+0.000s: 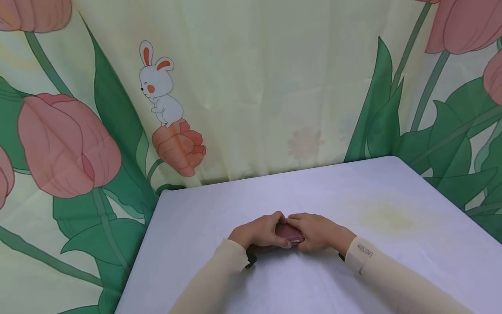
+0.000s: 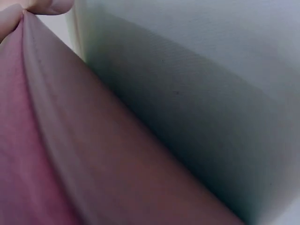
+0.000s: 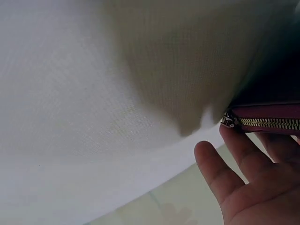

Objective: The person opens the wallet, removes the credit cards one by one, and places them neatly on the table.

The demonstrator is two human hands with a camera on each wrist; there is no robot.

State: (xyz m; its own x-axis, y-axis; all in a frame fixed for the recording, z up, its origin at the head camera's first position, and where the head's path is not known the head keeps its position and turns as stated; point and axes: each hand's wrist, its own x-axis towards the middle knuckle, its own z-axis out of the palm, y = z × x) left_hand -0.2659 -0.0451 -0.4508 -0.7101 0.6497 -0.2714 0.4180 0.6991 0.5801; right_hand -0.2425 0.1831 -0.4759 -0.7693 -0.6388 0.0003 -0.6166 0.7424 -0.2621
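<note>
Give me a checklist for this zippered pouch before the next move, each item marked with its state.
1. Left hand holding the pouch: ok, thumb and fingers curl round one side.
2. Right hand holding the pouch: ok, it grips the opposite side.
3. Zipper slider within finger reach: ok, it sits right by a right fingertip.
4. Zipper shut all the way round: cannot tell, only part of it shows.
5. Pouch away from the far edge of the table: ok, bare surface lies between.
6. Contents known: cannot tell, the inside is hidden.
</note>
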